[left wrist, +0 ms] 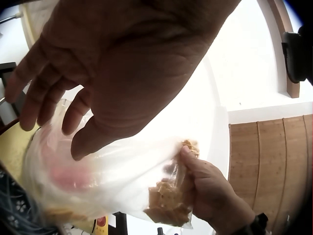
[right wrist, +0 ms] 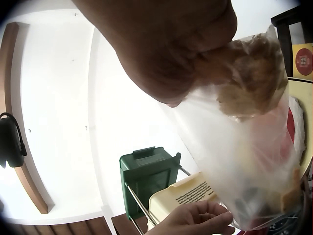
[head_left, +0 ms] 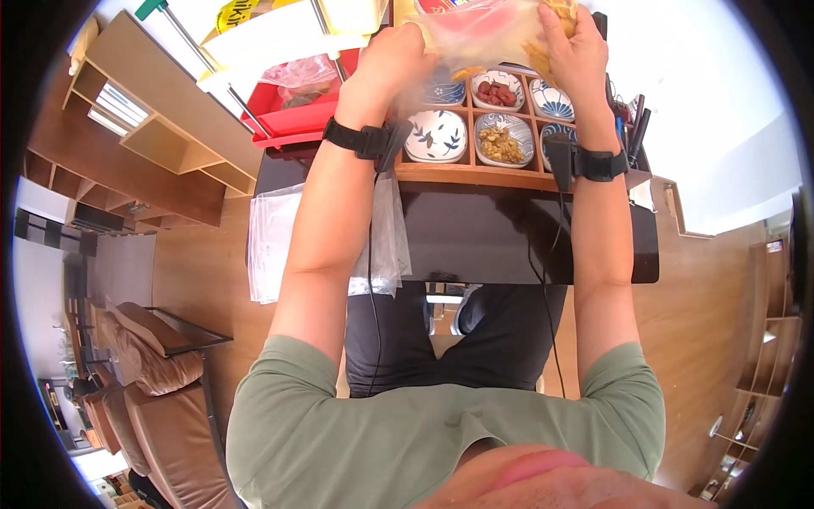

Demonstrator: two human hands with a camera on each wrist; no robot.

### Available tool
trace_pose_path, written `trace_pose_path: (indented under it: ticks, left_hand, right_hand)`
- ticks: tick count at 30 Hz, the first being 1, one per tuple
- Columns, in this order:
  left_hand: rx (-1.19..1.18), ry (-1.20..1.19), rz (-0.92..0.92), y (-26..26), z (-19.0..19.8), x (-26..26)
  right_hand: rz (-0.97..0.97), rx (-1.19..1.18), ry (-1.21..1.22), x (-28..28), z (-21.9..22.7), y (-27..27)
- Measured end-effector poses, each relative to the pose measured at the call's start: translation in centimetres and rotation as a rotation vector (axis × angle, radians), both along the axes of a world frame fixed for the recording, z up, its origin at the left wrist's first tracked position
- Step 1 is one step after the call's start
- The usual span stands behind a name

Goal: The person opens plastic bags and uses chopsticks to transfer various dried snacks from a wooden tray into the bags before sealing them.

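A clear plastic bag (head_left: pixel 487 34) is stretched between my hands above a wooden divided box (head_left: pixel 475 172). My right hand (head_left: pixel 581 55) grips one end, where yellow-brown pieces (left wrist: pixel 168 200) bunch inside the plastic. More such pieces (right wrist: pixel 291 193) lie at the far end of the bag. Beside that far end is my left hand (head_left: pixel 394 59); in the left wrist view its fingers are apart and loosely bent, with the thumb overlapping the bag. Below, the box holds patterned dishes: one of walnuts (head_left: pixel 502 148), one of red dates (head_left: pixel 496 93), and a leaf-patterned dish (head_left: pixel 435 136) with nothing in it.
Flat clear bags (head_left: pixel 275 246) lie on the dark table (head_left: pixel 483 229) at the left. A red bin (head_left: pixel 292 119) stands beyond them, under a cream bin (right wrist: pixel 168 198). Pens (head_left: pixel 640 136) stand right of the box. Black cables (head_left: pixel 370 280) hang from both wrists.
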State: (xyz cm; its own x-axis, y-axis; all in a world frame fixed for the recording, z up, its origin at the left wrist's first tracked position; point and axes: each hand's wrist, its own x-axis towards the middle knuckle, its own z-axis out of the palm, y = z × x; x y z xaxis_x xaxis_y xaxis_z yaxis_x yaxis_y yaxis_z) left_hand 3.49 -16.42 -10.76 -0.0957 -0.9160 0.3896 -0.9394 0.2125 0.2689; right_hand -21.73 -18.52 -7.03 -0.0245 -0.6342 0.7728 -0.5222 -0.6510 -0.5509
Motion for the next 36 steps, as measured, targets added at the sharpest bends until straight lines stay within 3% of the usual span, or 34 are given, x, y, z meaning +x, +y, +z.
trace_pose_path:
  ticks: [5, 11, 13, 17, 19, 20, 22, 25, 28, 32, 36]
  left_hand:
    - [-0.05, -0.029, 0.007, 0.7, 0.4, -0.1]
    - [-0.054, 0.0, -0.062, 0.5, -0.1, -0.8]
    - [-0.542, 0.102, -0.274, -0.3, -0.8, -1.5]
    - [-0.449, 0.215, -0.466, 1.6, 1.9, -3.9]
    - [-0.612, 0.289, -0.548, 0.6, 1.2, -4.6]
    - [-0.613, 0.289, -0.547, 1.1, 1.5, -4.9]
    - [-0.276, 0.632, -0.532, 2.8, 2.4, -5.6]
    - [-0.211, 0.795, -0.552, 1.9, 1.7, -5.5]
    - [-0.203, 0.758, -0.545, 2.1, 2.1, -5.4]
    - [-0.197, 0.804, -0.488, 2.1, 2.2, -5.6]
    - [-0.327, 0.774, -0.407, 2.2, 2.1, -5.5]
  right_hand:
    - [0.044, -0.1, 0.06, -0.1, -0.7, -0.6]
    - [0.046, 0.062, 0.065, 0.2, -0.7, 0.0]
    - [0.066, 0.148, 0.116, 0.3, -0.6, 0.3]
    - [0.132, 0.004, 0.253, 0.5, -0.3, 0.6]
    - [0.341, -0.162, 0.19, 1.3, 0.0, 1.3]
    - [0.342, -0.163, 0.19, 1.0, -0.8, 0.5]
    - [0.26, 0.039, 0.407, 0.1, -3.2, -1.5]
    - [0.345, 0.073, 0.417, 0.7, -3.2, -1.0]
    - [0.361, -0.025, 0.424, 0.9, -3.7, -1.4]
    - [0.369, 0.026, 0.439, 1.1, -3.3, -0.8]
    - [0.336, -0.027, 0.486, 1.1, -3.4, -0.9]
